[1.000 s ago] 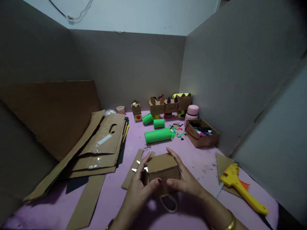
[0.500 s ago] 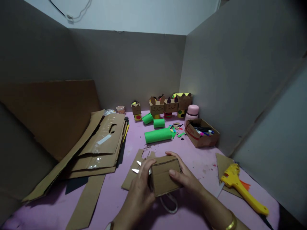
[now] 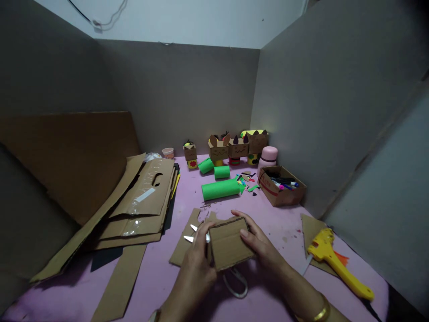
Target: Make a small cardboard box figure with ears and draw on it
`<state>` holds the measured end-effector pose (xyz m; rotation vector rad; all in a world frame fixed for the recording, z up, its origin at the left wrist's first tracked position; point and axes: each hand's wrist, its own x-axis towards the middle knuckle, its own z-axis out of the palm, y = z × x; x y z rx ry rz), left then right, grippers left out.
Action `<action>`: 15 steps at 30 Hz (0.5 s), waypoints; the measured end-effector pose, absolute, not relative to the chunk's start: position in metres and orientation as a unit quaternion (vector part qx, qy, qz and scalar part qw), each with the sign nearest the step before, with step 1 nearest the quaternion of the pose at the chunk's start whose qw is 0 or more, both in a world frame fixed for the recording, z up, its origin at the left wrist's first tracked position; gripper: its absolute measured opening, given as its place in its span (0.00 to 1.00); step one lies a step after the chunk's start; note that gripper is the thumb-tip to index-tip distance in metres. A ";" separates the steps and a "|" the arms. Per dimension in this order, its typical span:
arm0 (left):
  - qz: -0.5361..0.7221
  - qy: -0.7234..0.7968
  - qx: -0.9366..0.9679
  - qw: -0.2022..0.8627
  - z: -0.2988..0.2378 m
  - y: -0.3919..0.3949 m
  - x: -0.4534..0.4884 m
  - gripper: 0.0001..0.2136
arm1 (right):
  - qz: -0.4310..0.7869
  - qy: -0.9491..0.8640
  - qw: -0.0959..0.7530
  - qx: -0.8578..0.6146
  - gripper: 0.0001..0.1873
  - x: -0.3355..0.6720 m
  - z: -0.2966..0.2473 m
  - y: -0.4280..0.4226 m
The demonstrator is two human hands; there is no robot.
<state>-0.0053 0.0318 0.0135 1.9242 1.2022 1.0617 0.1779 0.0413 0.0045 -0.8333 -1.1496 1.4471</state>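
Note:
Between my hands is a small cardboard box (image 3: pixel 231 245), tilted so one flat face points up toward me. My left hand (image 3: pixel 197 259) wraps its left side, fingers along the edge. My right hand (image 3: pixel 263 243) grips the right side, with the thumb at the edge of the top face. Below and behind the box lies a pair of scissors (image 3: pixel 191 239); its blades stick out to the left of my left hand and a white handle loop shows under the box. A cut cardboard piece (image 3: pixel 182 251) lies beneath the blades.
Stacked cardboard sheets (image 3: pixel 144 192) fill the left side. A green paper tube (image 3: pixel 221 190) lies ahead, with cardboard figures (image 3: pixel 219 150) behind it. At right are a box of markers (image 3: pixel 284 197), a pink bottle (image 3: pixel 269 155) and a yellow glue gun (image 3: pixel 338 264).
The box has tilted slightly and its top face has turned a little. My right thumb has shifted from the middle of the face toward its right edge.

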 end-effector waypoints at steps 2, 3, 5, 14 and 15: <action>0.401 0.460 0.721 0.328 0.010 0.033 -0.006 0.35 | 0.613 -0.458 0.542 -0.348 0.33 0.176 0.005 0.041; 0.402 0.462 0.717 0.333 0.009 0.033 -0.006 0.36 | 0.617 -0.443 0.551 -0.345 0.32 0.176 0.005 0.041; 0.406 0.469 0.708 0.338 0.010 0.033 -0.007 0.38 | 0.640 -0.399 0.566 -0.332 0.30 0.174 0.007 0.040; 0.462 0.456 0.612 0.452 0.026 0.031 -0.004 0.37 | 0.795 -0.083 0.528 -0.287 0.20 0.181 0.021 0.048; 0.466 0.450 0.606 0.461 0.026 0.031 -0.004 0.36 | 0.803 -0.079 0.523 -0.275 0.22 0.181 0.021 0.048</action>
